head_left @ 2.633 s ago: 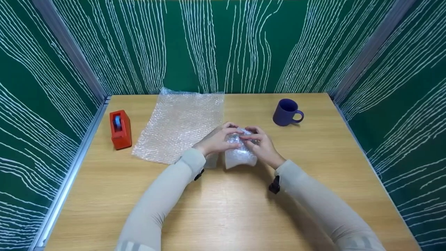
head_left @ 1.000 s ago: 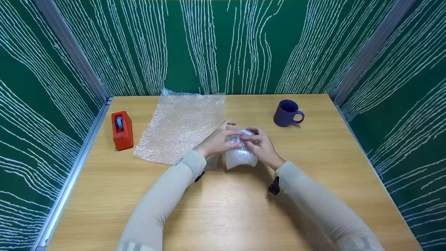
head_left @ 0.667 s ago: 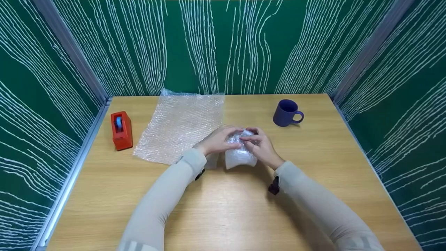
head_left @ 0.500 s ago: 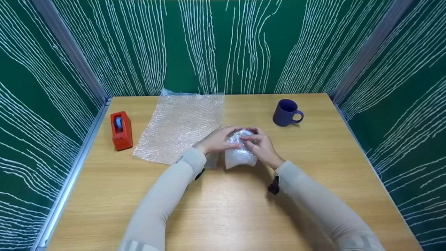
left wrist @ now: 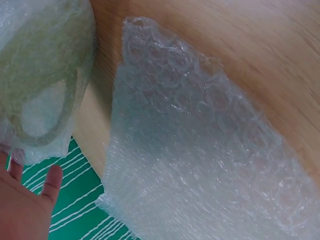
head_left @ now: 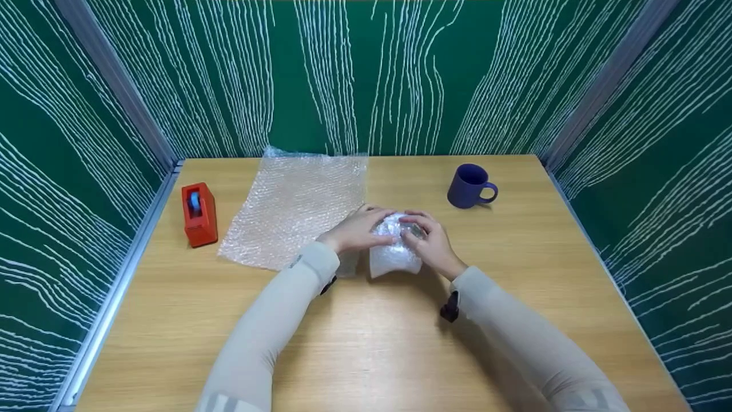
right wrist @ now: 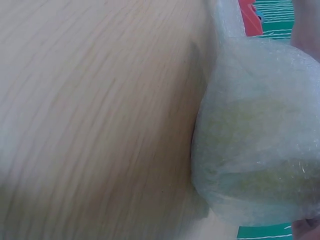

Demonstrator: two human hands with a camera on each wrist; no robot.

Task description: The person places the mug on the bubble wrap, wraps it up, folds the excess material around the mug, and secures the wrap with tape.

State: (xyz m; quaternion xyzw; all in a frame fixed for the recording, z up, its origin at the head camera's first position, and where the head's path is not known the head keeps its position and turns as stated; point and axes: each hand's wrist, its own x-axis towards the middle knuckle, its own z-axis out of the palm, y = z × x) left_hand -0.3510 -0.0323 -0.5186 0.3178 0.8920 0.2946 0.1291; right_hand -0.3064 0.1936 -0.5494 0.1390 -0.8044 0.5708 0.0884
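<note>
I had both hands on the bundle (head_left: 394,252), a bubble-wrapped object that stood on the table (head_left: 366,343) near its middle, just off the near right corner of the flat sheet (head_left: 294,209) of bubble wrap. My left hand (head_left: 357,229) lay over the bundle's top left side, fingers curled across the wrap and pressing it down. My right hand (head_left: 429,240) cupped the top right side, its fingers bent over the crown so that the fingertips of the two hands nearly met. Both hands gripped the bundle.

From the left wrist view, the bundle (left wrist: 40,80) showed as a pale greenish shape under the wrap with a loop like a handle, and the sheet (left wrist: 200,165) lay just beside it on the wood; only my fingertips (left wrist: 52,177) showed at the bottom edge. From the right wrist view, the bundle (right wrist: 260,135) filled the right side, resting on the table (right wrist: 90,115), with a bit of the red dispenser (right wrist: 250,17) behind it.

The dispenser (head_left: 199,213) stood near the table's left edge, well apart from my hands. A blue mug (head_left: 470,185) stood upright at the far right, handle pointing right.
</note>
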